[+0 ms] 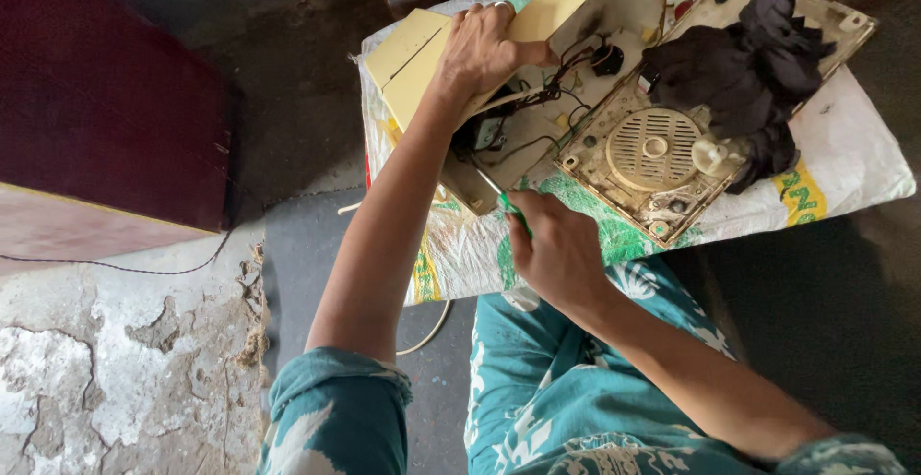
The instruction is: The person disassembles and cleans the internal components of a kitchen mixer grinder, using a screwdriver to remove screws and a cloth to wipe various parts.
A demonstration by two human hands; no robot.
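Here left hand grips cream plastic casing tilted open; right hand pinches green-handled screwdriver; best keep tip square, clear of dark wires

Two hands are in view: the left hand at the upper middle of the frame and the right hand near the centre. One green-handled screwdriver sits in the right hand. Two cream plastic casing parts show in the upper half: one opened housing under the left hand, and one back panel with a round grille to the upper right. One black cloth lies on that panel. One printed woven sack spreads beneath everything. One dark red cabinet fills the upper left.
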